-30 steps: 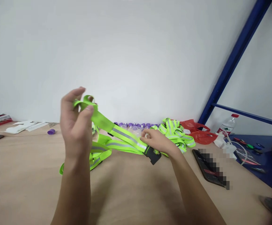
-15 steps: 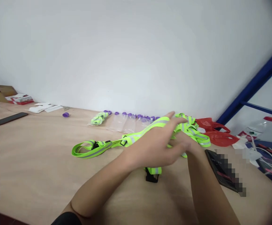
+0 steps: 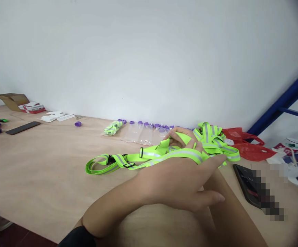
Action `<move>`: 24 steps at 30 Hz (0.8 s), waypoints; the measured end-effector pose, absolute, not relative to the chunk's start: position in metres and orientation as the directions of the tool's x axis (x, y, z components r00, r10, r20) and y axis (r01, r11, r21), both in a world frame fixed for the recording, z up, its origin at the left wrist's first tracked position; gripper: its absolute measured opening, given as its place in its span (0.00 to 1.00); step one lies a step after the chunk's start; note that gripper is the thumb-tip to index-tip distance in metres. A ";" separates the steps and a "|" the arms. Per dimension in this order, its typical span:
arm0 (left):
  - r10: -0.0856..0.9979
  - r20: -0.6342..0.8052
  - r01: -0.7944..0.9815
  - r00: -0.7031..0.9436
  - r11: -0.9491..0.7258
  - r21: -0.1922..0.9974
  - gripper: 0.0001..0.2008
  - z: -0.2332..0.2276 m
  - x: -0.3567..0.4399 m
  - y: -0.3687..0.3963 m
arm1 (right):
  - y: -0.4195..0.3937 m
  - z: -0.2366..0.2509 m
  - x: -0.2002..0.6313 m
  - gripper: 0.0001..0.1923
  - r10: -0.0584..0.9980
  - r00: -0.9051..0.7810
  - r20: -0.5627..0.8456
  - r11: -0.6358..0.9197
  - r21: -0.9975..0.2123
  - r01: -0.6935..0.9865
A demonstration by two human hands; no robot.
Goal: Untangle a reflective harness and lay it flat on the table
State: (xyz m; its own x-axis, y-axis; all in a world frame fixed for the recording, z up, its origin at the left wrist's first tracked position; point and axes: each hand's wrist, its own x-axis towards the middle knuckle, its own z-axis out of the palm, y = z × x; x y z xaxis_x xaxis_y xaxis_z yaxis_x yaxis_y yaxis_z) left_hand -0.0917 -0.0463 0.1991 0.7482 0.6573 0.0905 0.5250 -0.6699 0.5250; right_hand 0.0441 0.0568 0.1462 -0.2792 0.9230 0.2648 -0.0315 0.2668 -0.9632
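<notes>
Two hands meet over the reflective strap (image 3: 128, 160): left hand (image 3: 179, 181) flat with strap draped across, right hand (image 3: 183, 139) pinching it. Keep windings flat, untwisted.

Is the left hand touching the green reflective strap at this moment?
Touching. The head view shows the green reflective strap lying straight across the back of the left hand, no gap visible.

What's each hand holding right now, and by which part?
The neon reflective strap lies wrapped across the back of the left hand. The right hand pinches the strap's far end beyond it; the exact grip is partly hidden.
</notes>
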 end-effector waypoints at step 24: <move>0.881 -0.273 0.742 0.387 -0.122 0.659 0.41 0.177 -0.170 0.052 | 0.054 0.171 0.061 0.30 0.858 -0.145 0.492 0.438 -0.850 -0.294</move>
State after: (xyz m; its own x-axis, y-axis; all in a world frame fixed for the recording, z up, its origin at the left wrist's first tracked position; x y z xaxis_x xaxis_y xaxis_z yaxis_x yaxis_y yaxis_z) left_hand -0.1702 0.0517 0.1769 0.3873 0.8806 -0.2732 0.7420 -0.1218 0.6592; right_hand 0.0613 0.0535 0.1712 -0.1449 0.8582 0.4925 -0.2942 0.4379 -0.8495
